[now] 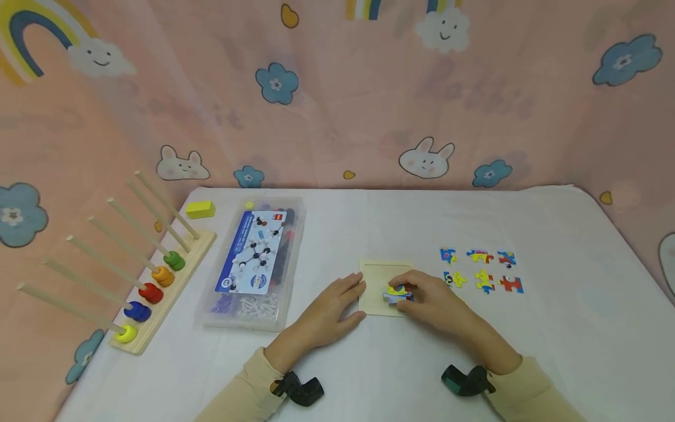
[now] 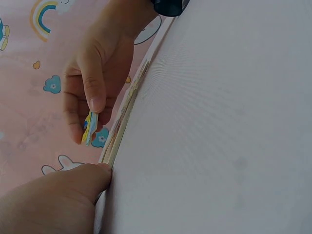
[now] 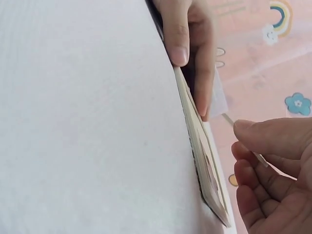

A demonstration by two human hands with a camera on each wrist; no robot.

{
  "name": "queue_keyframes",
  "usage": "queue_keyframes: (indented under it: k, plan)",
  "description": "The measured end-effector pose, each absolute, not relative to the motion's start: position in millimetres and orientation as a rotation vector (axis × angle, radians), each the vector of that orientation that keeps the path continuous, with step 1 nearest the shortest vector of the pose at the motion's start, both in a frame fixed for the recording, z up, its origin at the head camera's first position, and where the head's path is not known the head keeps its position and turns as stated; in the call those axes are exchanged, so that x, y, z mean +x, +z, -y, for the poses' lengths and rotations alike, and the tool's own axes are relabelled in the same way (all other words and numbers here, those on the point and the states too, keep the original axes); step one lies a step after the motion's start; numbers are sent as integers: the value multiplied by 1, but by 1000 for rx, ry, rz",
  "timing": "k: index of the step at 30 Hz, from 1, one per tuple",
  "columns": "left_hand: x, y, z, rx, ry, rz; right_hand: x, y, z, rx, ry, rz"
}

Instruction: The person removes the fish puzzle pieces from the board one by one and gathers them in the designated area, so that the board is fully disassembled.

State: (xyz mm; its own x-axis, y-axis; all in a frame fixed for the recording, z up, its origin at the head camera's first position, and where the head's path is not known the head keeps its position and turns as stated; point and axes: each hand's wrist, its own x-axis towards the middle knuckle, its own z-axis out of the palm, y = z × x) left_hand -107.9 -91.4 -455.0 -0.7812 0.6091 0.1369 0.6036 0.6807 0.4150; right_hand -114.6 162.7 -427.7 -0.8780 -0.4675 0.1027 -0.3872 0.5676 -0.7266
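Note:
The right hand (image 1: 440, 299) pinches a colourful jigsaw puzzle piece (image 1: 396, 294) between thumb and fingers, above a square wooden puzzle tray (image 1: 387, 269). In the left wrist view the puzzle piece (image 2: 89, 127) is tilted on edge and apart from the tray. Fairly straight fingers of the left hand (image 1: 329, 310) rest along the tray's left side, with the thumb at its lower left. Several loose puzzle pieces (image 1: 481, 256) lie in two rows right of the tray; the right hand partly hides the nearest ones.
A clear plastic case (image 1: 295, 264) with a molecule-pattern label lies left of the hands. Farther left stands a wooden peg rack (image 1: 153, 316) with coloured rings and tall pegs. A yellow block (image 1: 200, 209) sits at the back left. A patterned pink cloth hangs behind the white table (image 1: 379, 375).

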Motion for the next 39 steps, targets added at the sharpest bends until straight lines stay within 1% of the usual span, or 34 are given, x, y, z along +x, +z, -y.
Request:
queue_keyframes:
  k: [7, 17, 25, 31, 39]
  plan:
    - [-105, -456, 90, 1021, 706, -2865, -111, -424, -185, -619, -1197, -2678]
    - [-104, -456, 91, 1051, 716, -2883, -97, -423, -236, -488, -1062, -2791]
    - [-106, -456, 90, 1053, 713, -2871, -84, -428, -275, -527, -1103, -2863]
    - [-106, -455, 90, 1061, 716, -2866, -73, -431, -299, -457, -1120, -2877]
    - [-105, -455, 89, 1039, 717, -2859, -69, -441, -307, -541, -1184, -2896]
